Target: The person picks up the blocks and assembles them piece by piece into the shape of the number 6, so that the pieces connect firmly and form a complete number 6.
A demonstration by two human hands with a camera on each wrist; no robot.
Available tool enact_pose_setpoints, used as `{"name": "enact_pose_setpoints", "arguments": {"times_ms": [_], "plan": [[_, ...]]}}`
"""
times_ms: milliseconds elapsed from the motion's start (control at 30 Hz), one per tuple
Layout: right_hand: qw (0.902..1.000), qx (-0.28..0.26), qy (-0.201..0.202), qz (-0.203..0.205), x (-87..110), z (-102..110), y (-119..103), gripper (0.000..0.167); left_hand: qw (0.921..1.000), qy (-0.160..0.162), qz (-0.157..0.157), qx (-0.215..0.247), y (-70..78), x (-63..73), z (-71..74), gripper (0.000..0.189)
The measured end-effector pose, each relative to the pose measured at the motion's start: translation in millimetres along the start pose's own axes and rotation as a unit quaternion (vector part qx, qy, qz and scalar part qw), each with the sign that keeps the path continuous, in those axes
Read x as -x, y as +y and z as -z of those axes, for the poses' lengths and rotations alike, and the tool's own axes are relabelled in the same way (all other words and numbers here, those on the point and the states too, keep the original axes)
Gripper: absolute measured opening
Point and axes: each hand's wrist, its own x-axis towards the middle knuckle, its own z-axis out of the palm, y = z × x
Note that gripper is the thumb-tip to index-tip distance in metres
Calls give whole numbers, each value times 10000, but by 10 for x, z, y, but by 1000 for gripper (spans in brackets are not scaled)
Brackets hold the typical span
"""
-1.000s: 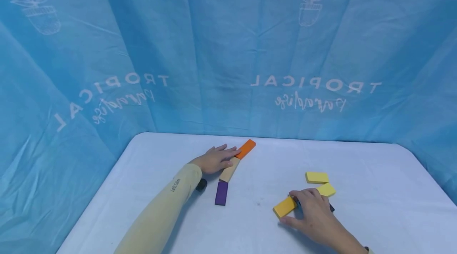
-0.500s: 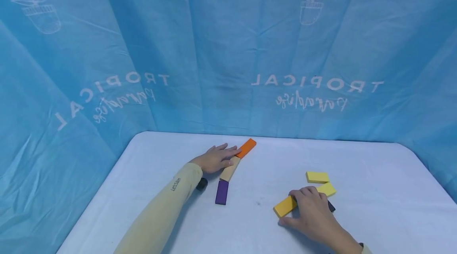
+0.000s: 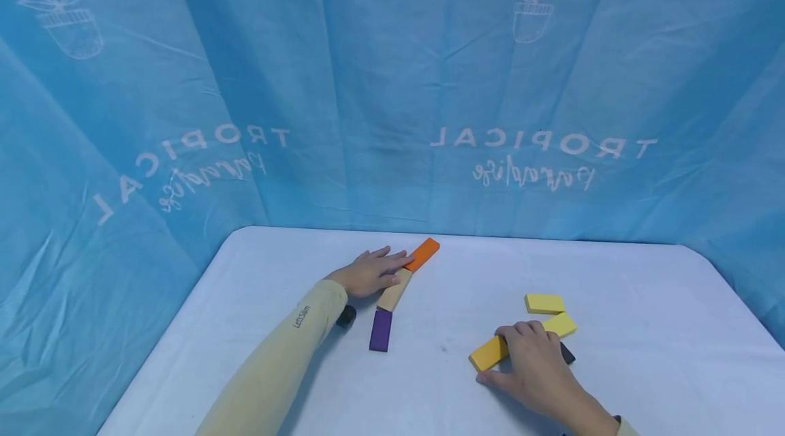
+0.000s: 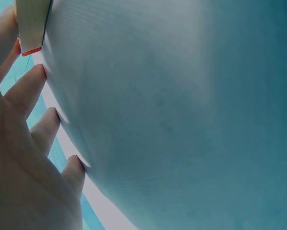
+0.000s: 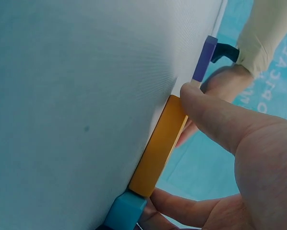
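My left hand lies with fingers spread beside a slanting line of blocks at the table's left. Its fingertips touch the orange block and its thumb rests at the plain wooden block. A purple block continues the line toward me. At the right, my right hand holds an amber-yellow block by its ends, thumb at one end and fingers at the other. In the right wrist view, a blue block meets that block's end; the head view hides it behind the hand.
Two pale yellow blocks, a back one and a front one, lie beyond the right hand. A black block shows partly behind it. White cloth covers the table, and a blue curtain hangs along its back.
The right hand has shifted very slightly at the amber-yellow block, and the blue block behind it no longer shows in the head view. The left hand stays still.
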Motion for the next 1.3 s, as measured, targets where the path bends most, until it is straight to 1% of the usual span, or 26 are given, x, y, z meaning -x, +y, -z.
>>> {"name": "enact_pose_setpoints", "arguments": {"times_ms": [233, 467, 733, 867, 1300], "plan": [[10000, -25, -41, -8, -6, -1, -7, 78, 9999, 1, -90, 62, -11, 6, 8, 56], [9997, -148, -168, -106, -12, 7, -25, 79, 9999, 9, -110, 81, -10, 12, 4, 56], [9995, -238, -189, -125, -11, 25, -49, 81, 10000, 9, -79, 46, -11, 21, 2, 56], [9994, -301, -103, -114, -11, 35, -60, 82, 9999, 7, -69, 95, -2, 25, 14, 56], [9971, -680, 320, 151, 20, 49, -84, 76, 9999, -28, -75, 65, -5, 19, 16, 56]]}}
